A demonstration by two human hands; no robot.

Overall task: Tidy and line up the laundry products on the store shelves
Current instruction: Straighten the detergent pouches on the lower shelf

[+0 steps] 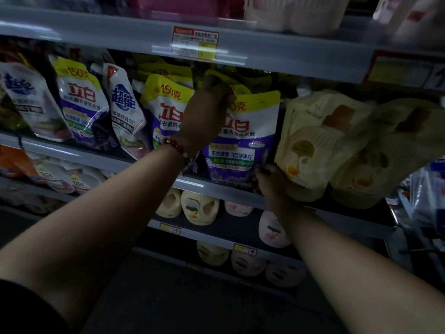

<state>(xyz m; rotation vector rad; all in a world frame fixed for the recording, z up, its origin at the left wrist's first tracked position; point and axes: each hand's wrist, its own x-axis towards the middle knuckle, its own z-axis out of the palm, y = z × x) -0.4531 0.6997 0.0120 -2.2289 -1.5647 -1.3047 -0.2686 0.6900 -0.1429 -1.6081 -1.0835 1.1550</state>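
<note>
Purple-and-yellow detergent pouch (243,141) stands upright at the front edge of the middle shelf (216,186). Left grip (207,112) curls over its top left corner; right grip (269,182) holds its bottom right corner, beside a cream pouch (320,141)

"立白", "150克" on purple pouch (166,109); "超能" on white pouch (124,102)

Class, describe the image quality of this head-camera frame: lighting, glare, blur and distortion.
Head view: dim overall, the lower shelves darkest; glare streaks the price tag on the shelf rail; top-shelf goods are blurred; the wide-angle lens bends the shelf lines at the edges.
</note>
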